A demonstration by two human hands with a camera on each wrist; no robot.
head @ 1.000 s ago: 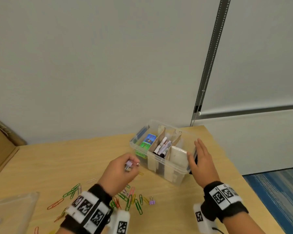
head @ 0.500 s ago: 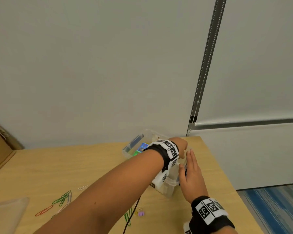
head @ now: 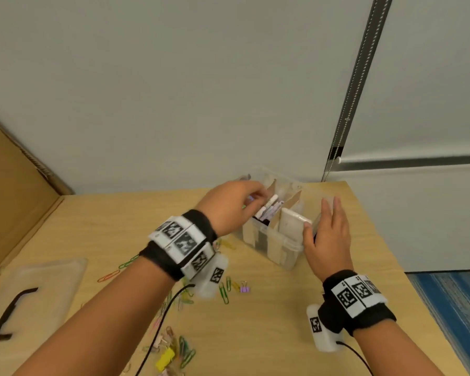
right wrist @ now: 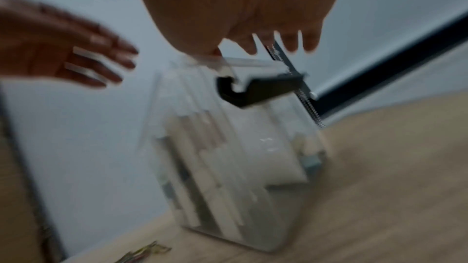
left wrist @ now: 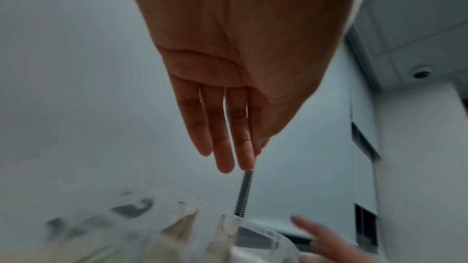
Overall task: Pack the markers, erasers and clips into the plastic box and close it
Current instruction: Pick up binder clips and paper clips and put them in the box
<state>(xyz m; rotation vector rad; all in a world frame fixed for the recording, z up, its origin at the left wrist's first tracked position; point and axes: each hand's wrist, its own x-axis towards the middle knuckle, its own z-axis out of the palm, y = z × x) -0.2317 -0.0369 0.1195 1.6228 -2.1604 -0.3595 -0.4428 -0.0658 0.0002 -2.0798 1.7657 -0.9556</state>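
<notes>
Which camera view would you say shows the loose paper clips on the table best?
The head view: the paper clips lie scattered across the table. The right wrist view catches only a few blurred ones at its bottom edge; the left wrist view shows none.

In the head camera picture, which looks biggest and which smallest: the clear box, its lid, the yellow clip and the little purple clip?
As they look in the head view:
1. The lid and the plastic box look alike in size; the lid lies nearer the camera, so I will not rank them.
2. The yellow clip.
3. The purple clip, which is also farther away.
</notes>
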